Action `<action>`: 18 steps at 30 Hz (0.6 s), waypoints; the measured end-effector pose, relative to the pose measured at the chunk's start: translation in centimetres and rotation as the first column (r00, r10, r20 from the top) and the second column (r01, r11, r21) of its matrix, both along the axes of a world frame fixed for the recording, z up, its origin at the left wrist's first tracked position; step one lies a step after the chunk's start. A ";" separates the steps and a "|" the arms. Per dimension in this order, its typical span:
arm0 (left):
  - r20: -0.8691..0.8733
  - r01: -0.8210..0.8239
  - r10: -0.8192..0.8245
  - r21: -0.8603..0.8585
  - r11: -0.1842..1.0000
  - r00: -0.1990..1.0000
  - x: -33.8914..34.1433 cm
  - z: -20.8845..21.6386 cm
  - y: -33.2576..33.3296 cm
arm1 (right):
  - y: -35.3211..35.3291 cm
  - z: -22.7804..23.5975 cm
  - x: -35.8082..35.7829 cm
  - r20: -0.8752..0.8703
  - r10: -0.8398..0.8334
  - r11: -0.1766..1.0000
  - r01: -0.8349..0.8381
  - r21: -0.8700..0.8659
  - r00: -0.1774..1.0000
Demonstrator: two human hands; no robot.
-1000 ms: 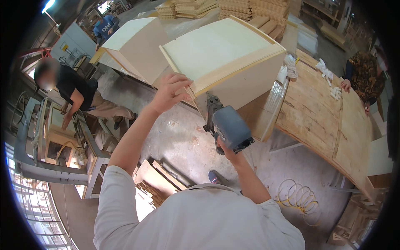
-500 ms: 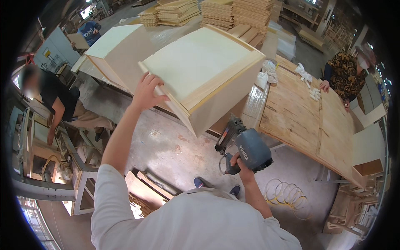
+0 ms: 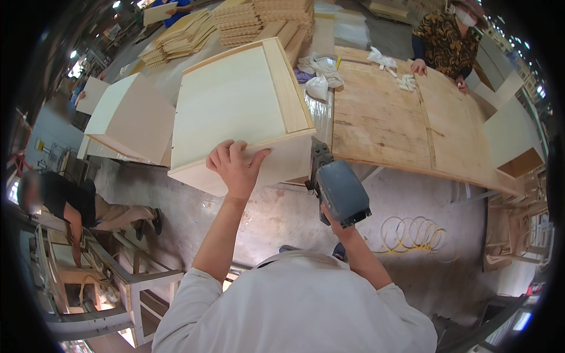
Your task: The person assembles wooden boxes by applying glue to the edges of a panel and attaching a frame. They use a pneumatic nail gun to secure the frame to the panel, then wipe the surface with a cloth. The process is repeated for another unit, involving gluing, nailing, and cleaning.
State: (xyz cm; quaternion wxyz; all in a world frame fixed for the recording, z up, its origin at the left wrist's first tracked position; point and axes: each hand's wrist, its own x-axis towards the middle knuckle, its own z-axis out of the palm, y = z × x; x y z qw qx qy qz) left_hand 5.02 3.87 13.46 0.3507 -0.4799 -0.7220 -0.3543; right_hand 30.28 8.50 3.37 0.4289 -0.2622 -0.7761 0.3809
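A pale wooden drawer box [image 3: 235, 106] with a raised rim lies on the bench in front of me. My left hand [image 3: 235, 167] grips its near edge, fingers curled over the rim and thumb stretched along the edge. In my right hand [image 3: 338, 222] is a blue-grey nail gun [image 3: 343, 191], held by its handle. The gun's nose points up and away, close to the box's near right corner; whether it touches the wood I cannot tell. The gun hides most of the right fingers.
Another pale box [image 3: 132, 117] stands to the left. White bags [image 3: 321, 79] lie between the box and a plywood table [image 3: 382, 117], where a co-worker [image 3: 450, 41] stands. Wood strips [image 3: 241, 23] are stacked behind. A coiled yellow hose [image 3: 412, 235] is on the floor; another person [image 3: 76, 206] bends at left.
The box has turned, bringing its near edge square to me. My left hand has shifted right along that edge. The nail gun has risen toward the box's right corner.
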 end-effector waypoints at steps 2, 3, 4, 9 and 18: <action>-0.019 0.021 -0.021 0.008 1.000 1.000 -0.3 -0.3 0.0 | 0.0 0.8 -0.7 -0.017 -0.003 1.000 0.004 0.016 1.000; -0.026 0.039 -0.039 0.011 0.999 0.999 -0.5 -0.4 0.0 | -0.2 1.3 -0.8 -0.017 -0.011 0.999 0.012 0.050 1.000; -0.034 0.052 -0.051 0.016 0.999 0.998 -0.7 -0.4 -0.1 | -0.3 2.3 -1.1 -0.024 -0.017 0.994 0.020 0.112 1.000; 0.005 0.081 -0.081 0.016 0.997 0.997 -0.8 -0.6 -0.5 | -0.9 6.8 -2.3 -0.025 -0.095 0.936 0.098 0.337 0.995; 0.013 0.108 -0.109 0.026 0.994 0.994 -0.7 -0.2 -0.8 | -1.7 4.8 -3.3 -0.111 -0.023 0.991 0.037 0.128 0.994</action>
